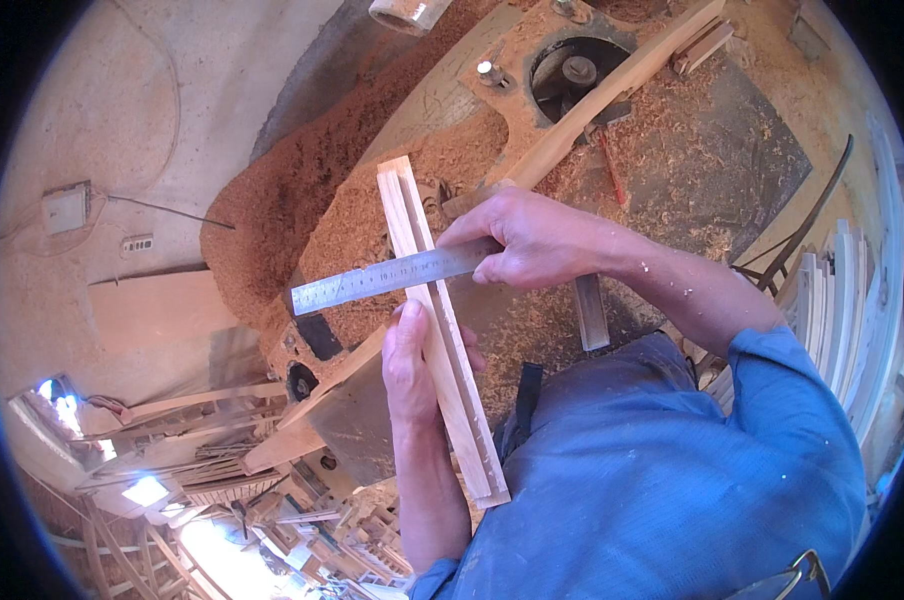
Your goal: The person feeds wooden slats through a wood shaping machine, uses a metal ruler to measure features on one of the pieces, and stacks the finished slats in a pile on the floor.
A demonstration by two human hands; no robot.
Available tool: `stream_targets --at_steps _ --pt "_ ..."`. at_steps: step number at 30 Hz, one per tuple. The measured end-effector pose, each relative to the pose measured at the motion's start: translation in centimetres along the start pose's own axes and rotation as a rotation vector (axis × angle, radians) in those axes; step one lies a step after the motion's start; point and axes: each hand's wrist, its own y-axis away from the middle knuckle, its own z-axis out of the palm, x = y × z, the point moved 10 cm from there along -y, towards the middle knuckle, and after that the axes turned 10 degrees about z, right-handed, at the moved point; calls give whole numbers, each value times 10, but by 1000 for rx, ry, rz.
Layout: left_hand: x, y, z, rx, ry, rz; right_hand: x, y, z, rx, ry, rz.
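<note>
My left hand (414, 362) grips a long pale wooden strip (424, 270) from below, holding it lengthwise in front of me. It looks like two thin strips held together. My right hand (534, 240) holds a steel ruler (372, 282) by its right end and lays it flat across the strip, roughly at right angles. The ruler's free end sticks out to the left past the wood.
Below the hands stands a woodworking machine (442, 110) covered in sawdust, with a round cutter opening (577, 70) and a long wooden fence (612, 95). A sawdust heap (272, 220) lies at its left. White moulding strips (842, 300) lean at right; wooden frames (192, 440) pile at lower left.
</note>
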Motion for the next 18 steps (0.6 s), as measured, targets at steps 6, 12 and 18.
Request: stream_targets --at_steps 6,12,18 --pt "1 4 -5 22 -1 18 -7 1 5 -54 8 10" --pt "2 10 -14 13 -10 95 -16 3 15 -91 9 -6" --pt "10 18 -17 33 -16 140 -29 5 15 -46 -47 -83"
